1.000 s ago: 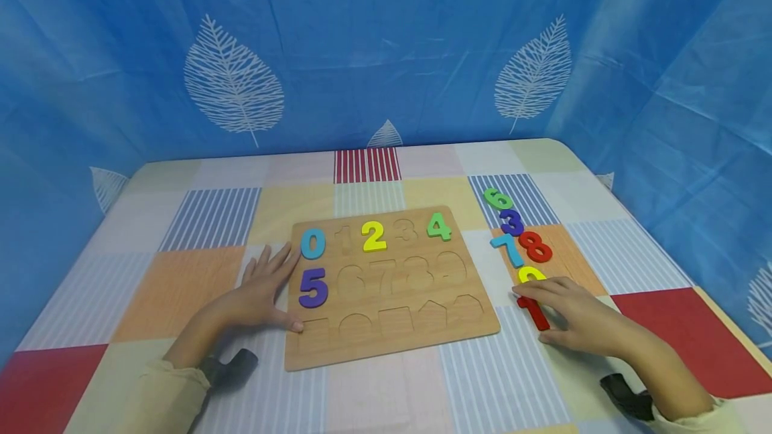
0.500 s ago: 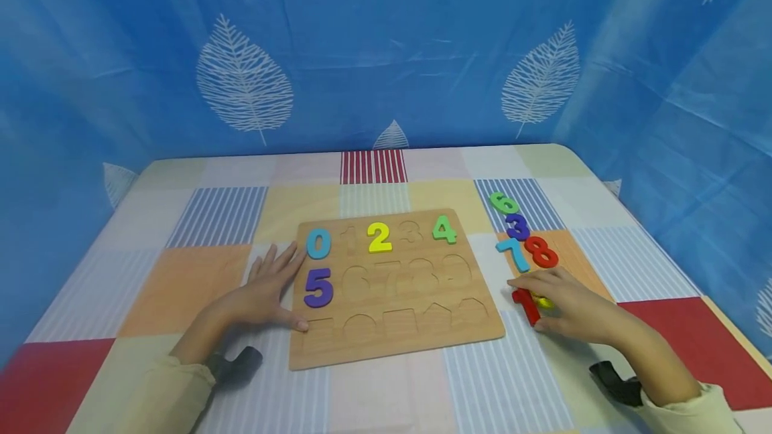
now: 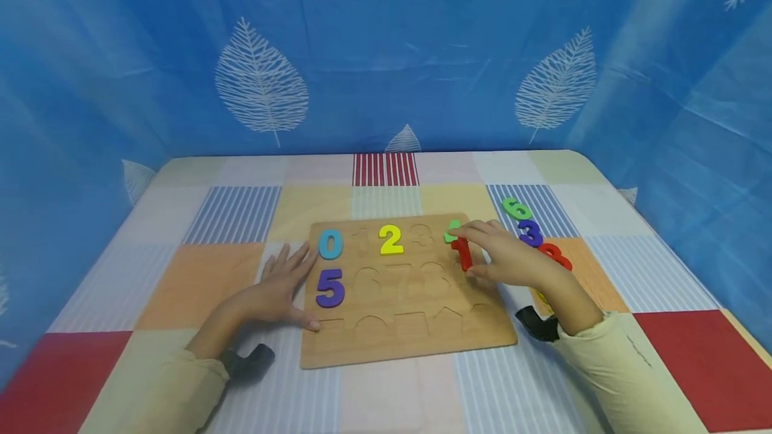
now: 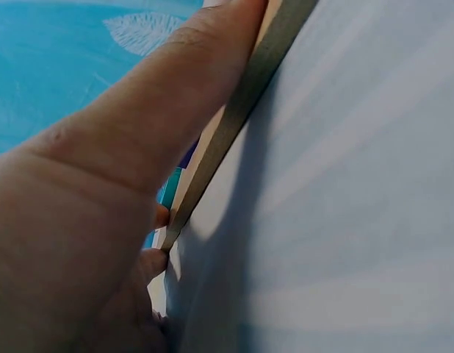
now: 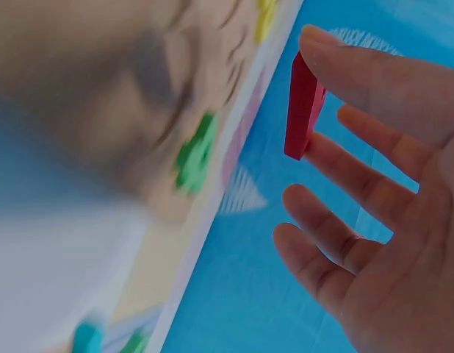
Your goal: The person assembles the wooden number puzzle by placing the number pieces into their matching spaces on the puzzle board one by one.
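The right hand (image 3: 503, 253) is pinching the red number one (image 3: 463, 254) between thumb and finger, while its other fingers are reaching out loosely. The piece is hovering over the right end of the wooden board (image 3: 374, 347), just beside the green four (image 3: 449, 236), which the fingers are partly hiding. In the right wrist view it is showing apart from the board's surface.

A faint one-shaped outline (image 3: 362, 240) is lying in the top row, between the blue zero (image 3: 322, 245) and the yellow two (image 3: 392, 244). From the right hand it is lying well off to the left, past the two, so the left hand (image 3: 280, 292) is sitting nearer to it. The outline's long axis is running away from the person; the red piece's is pointing roughly the same way, leaning a little, its top towards the left.

The left hand is keeping its fingers spread, with fingertips and thumb touching the board's left edge. The purple five (image 3: 330, 288) is lying just beside it.
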Available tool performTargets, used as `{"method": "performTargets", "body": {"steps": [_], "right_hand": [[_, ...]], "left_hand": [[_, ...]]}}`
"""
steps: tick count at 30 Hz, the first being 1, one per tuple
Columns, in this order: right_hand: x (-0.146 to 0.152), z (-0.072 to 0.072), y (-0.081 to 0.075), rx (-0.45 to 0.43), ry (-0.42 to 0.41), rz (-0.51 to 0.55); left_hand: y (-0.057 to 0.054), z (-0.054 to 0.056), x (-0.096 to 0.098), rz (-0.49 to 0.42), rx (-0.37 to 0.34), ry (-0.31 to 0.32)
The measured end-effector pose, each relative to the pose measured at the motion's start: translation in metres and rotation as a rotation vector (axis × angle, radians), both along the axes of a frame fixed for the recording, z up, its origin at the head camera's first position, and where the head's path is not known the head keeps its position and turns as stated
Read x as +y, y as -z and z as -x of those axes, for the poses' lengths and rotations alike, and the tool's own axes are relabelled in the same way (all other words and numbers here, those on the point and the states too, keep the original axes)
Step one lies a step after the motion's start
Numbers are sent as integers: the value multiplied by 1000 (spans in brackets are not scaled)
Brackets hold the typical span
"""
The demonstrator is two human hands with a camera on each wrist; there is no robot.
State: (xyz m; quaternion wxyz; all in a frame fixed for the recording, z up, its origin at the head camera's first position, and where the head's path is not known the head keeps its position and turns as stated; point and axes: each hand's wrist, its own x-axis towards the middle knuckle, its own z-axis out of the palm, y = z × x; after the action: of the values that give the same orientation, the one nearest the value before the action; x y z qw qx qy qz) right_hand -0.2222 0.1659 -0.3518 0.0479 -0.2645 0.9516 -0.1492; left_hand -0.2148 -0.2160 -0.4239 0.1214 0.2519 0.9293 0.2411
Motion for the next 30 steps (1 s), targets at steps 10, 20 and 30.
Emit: {"method": "performTargets", "body": {"steps": [10,20,30], "right_hand": [[-66,37,-6,-17,-80,18],[-102,54,1,-49,-106,62],[-122,62,4,-71,-125,64]], "left_hand": [[-3,-1,0,-16,-20,-2],[-7,0,0,-7,-15,-1],[-6,1,1,-7,-25,-4]]}}
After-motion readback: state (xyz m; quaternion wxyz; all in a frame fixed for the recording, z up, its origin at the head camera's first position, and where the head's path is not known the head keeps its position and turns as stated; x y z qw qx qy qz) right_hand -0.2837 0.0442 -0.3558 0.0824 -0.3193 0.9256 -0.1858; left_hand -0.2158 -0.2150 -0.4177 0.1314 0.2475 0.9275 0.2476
